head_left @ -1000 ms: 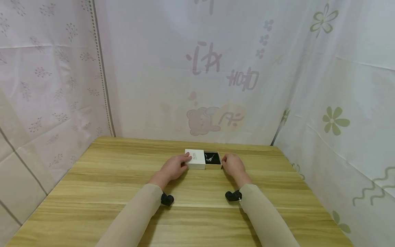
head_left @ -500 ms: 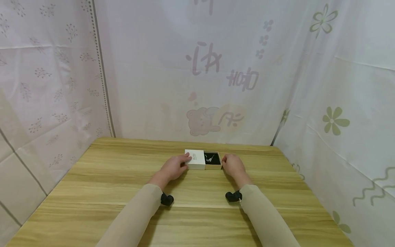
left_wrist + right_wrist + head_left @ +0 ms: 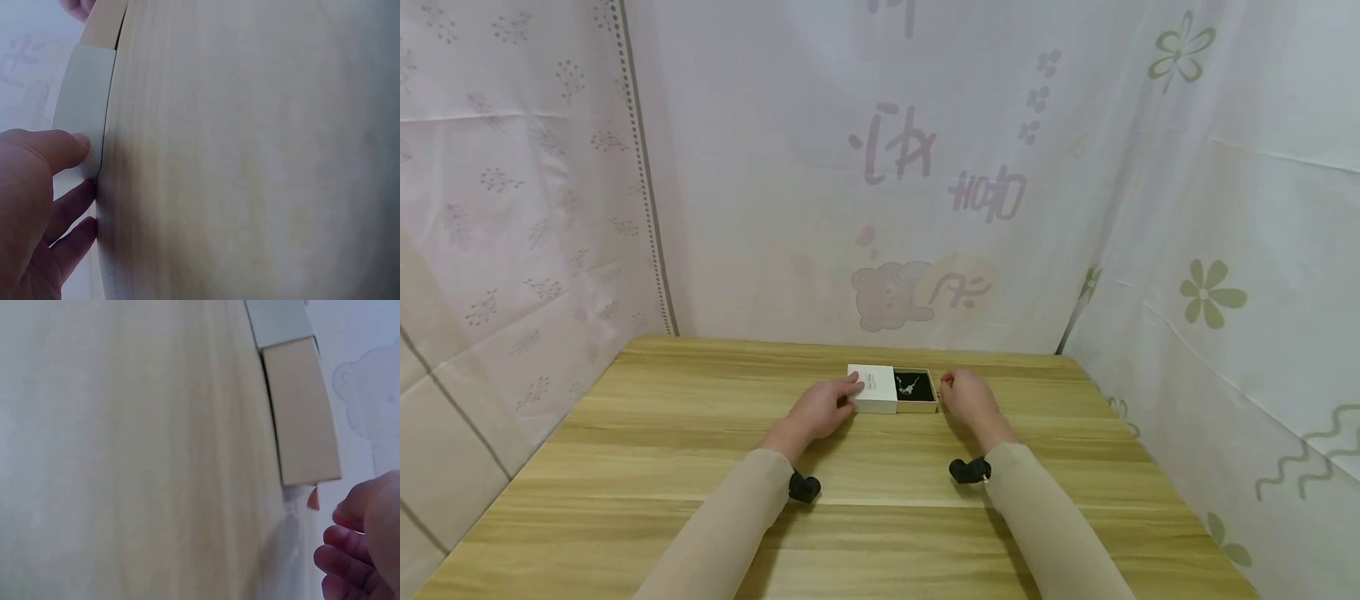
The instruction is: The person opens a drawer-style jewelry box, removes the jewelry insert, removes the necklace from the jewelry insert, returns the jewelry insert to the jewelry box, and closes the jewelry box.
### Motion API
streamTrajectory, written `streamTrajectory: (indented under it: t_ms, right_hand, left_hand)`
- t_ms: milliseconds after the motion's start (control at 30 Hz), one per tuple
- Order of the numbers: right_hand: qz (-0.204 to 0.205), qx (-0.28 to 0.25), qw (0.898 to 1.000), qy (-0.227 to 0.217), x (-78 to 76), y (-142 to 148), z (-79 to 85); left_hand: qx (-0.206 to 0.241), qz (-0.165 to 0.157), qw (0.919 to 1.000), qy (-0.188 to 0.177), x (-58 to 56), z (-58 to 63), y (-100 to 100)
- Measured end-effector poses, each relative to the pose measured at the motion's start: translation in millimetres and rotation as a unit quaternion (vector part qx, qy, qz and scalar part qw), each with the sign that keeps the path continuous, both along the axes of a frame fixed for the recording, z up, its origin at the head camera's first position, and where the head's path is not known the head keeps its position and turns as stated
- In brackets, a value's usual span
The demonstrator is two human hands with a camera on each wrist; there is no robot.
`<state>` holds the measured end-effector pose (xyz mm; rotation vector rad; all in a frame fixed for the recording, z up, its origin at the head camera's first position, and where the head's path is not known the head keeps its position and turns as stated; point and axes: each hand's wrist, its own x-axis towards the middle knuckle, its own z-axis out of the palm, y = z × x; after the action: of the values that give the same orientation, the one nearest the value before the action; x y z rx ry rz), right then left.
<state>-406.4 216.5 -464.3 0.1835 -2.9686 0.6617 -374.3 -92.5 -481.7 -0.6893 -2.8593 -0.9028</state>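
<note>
Near the table's back edge lies a small drawer-style jewelry box with a white outer sleeve (image 3: pixel 876 392). From the sleeve's right end sticks out a tan drawer (image 3: pixel 301 412), with a silvery piece of jewelry (image 3: pixel 908 386) on its black lining. My left hand (image 3: pixel 822 407) holds the sleeve's left end, thumb against the front side (image 3: pixel 81 142). My right hand (image 3: pixel 972 398) is just right of the drawer, its fingers loosely curled. A short brown tab (image 3: pixel 314 498) shows at the drawer's end, and in the right wrist view a small gap parts it from the fingers.
The wooden table (image 3: pixel 880 533) extends toward me and to both sides. A white printed curtain (image 3: pixel 760 183) hangs behind it, with more patterned curtain (image 3: pixel 1232 217) on the right. Black wrist cameras (image 3: pixel 805 487) sit at both cuffs.
The right hand has shifted slightly right, away from the drawer's end. The left hand stays at the sleeve, and the drawer sticks out about as far as before. The head view has moved slightly.
</note>
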Motion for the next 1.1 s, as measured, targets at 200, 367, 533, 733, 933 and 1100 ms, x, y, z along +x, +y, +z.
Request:
streamTrajectory:
  t_ms: [200,367,533,733,933,1100]
  right_hand:
    - [0.024,-0.005,1.0,0.013,-1.1,-14.5,10.4]
    - [0.028,0.062,0.997,0.027,0.2,-27.2,10.2]
    - [0.023,0.114,0.993,0.016,1.0,-34.6,8.4]
    - [0.015,0.116,0.993,0.0,-0.4,-38.0,7.0]
    - [0.007,0.116,0.993,-0.002,0.0,-39.2,6.2]
    - [-0.004,0.115,0.993,-0.005,0.3,-39.9,7.1]
  left_hand:
    - [0.008,0.001,1.0,0.003,1.2,-0.7,-1.4]
    - [0.011,0.003,0.9999,-0.001,2.0,-0.9,-1.3]
    - [0.014,0.002,0.9999,0.0,3.0,-0.3,-1.4]
    - [0.011,0.001,0.9999,0.004,3.6,1.2,-1.3]
    - [0.007,0.004,1.0,0.004,3.1,1.3,0.3]
    - [0.009,0.005,0.9999,0.007,2.1,0.7,1.1]
